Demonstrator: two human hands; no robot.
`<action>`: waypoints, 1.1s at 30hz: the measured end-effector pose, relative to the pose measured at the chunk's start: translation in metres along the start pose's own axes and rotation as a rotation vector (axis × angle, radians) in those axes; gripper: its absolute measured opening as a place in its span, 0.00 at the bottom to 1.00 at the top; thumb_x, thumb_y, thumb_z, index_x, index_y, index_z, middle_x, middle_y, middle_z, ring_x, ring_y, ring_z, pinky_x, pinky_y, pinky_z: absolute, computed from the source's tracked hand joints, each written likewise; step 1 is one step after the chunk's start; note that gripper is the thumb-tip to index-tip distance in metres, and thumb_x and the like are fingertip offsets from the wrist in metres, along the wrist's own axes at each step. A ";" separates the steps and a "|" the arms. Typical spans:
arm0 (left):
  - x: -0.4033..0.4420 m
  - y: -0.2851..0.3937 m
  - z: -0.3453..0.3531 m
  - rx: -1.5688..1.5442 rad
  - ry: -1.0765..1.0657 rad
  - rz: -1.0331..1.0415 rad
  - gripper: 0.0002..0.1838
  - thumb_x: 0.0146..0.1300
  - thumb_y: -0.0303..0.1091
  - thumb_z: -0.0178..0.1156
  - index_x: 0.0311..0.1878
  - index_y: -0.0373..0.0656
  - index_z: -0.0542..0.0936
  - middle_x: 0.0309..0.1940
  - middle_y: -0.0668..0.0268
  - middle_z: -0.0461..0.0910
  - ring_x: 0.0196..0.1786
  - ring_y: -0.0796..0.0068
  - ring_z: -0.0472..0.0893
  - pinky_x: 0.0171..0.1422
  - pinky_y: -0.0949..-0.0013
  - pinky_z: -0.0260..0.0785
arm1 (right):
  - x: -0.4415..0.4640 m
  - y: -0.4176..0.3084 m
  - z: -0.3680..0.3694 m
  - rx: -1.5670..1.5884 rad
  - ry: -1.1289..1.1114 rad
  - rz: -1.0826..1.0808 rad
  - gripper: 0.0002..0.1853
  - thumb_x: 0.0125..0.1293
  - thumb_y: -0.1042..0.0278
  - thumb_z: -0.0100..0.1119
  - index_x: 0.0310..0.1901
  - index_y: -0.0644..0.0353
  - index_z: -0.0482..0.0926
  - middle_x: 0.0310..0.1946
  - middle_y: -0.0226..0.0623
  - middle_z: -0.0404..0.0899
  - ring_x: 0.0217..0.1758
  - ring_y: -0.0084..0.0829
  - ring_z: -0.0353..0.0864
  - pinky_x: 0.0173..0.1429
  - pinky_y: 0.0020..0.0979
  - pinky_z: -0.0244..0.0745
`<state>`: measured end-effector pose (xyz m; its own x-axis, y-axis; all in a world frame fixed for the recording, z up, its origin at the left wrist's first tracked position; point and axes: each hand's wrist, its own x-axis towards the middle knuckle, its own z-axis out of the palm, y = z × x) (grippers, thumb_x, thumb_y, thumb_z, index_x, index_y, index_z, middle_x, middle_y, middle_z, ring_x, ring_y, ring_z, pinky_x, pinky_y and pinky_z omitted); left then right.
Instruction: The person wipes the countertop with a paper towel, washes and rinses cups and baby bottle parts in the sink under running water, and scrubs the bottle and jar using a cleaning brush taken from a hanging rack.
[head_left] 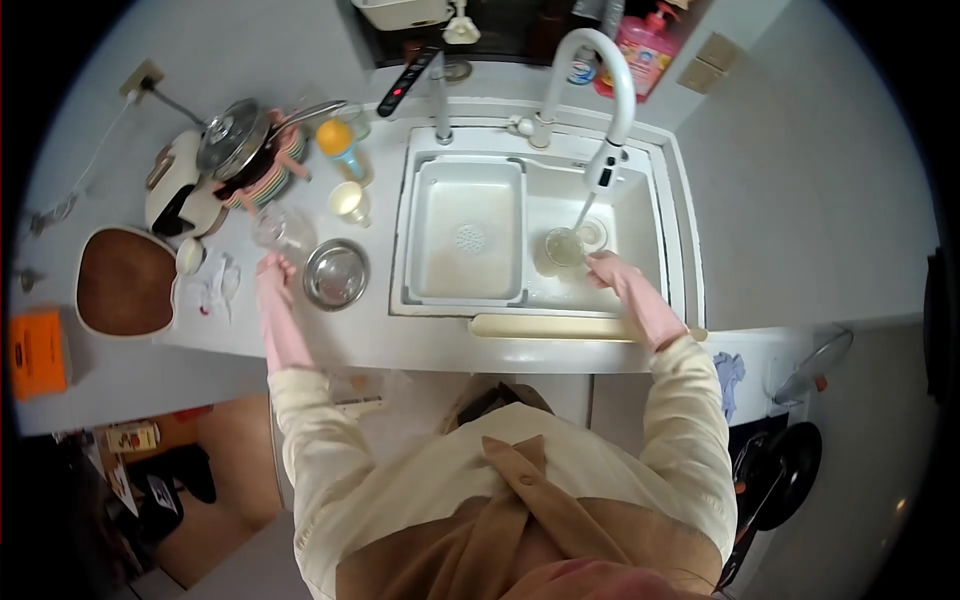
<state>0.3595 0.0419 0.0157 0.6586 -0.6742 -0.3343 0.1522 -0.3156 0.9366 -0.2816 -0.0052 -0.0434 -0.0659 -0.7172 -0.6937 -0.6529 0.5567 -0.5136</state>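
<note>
My right hand [618, 275], in a pink glove, is closed on the side of a clear cup [564, 247] in the right sink basin. Water runs from the white faucet [606, 165] toward the cup. My left hand [275, 275], also gloved in pink, is at the near side of a clear glass jar [284, 230] on the counter; its fingers are bent, and their hold on the jar is too small to make out. Right beside that hand stands a round metal bowl [336, 274].
A white basket [468, 285] fills the left basin. A yellow-white cup [349, 202], an orange-capped bottle [341, 145] and a lidded pan [235, 140] stand at the left back. A cream bar [560, 327] lies along the sink's front edge.
</note>
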 end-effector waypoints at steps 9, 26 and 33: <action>-0.138 0.065 0.020 0.084 -0.174 0.129 0.09 0.72 0.43 0.51 0.41 0.48 0.74 0.27 0.74 0.73 0.21 0.84 0.70 0.27 0.79 0.61 | 0.068 0.002 0.013 -0.086 0.094 0.060 0.11 0.62 0.66 0.53 0.37 0.63 0.83 0.27 0.40 0.84 0.29 0.33 0.84 0.37 0.33 0.78; -0.246 -0.093 0.343 0.387 -0.977 -0.404 0.14 0.71 0.42 0.44 0.31 0.52 0.75 0.37 0.73 0.79 0.40 0.73 0.80 0.43 0.60 0.67 | 0.038 0.058 -0.055 -0.822 0.020 0.126 0.12 0.59 0.75 0.57 0.45 0.57 0.82 0.32 0.39 0.86 0.34 0.33 0.86 0.39 0.35 0.79; -0.187 -0.253 0.416 0.673 -1.074 -0.097 0.12 0.69 0.37 0.46 0.33 0.43 0.75 0.30 0.64 0.77 0.32 0.65 0.81 0.32 0.61 0.71 | 0.034 0.050 -0.066 -0.662 -0.123 0.116 0.14 0.61 0.72 0.51 0.47 0.55 0.80 0.33 0.38 0.85 0.34 0.34 0.85 0.38 0.36 0.78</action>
<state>-0.1083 -0.0299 -0.2029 -0.3085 -0.7300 -0.6099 -0.4440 -0.4565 0.7710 -0.3664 -0.0290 -0.0595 -0.1021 -0.5936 -0.7982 -0.9735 0.2247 -0.0426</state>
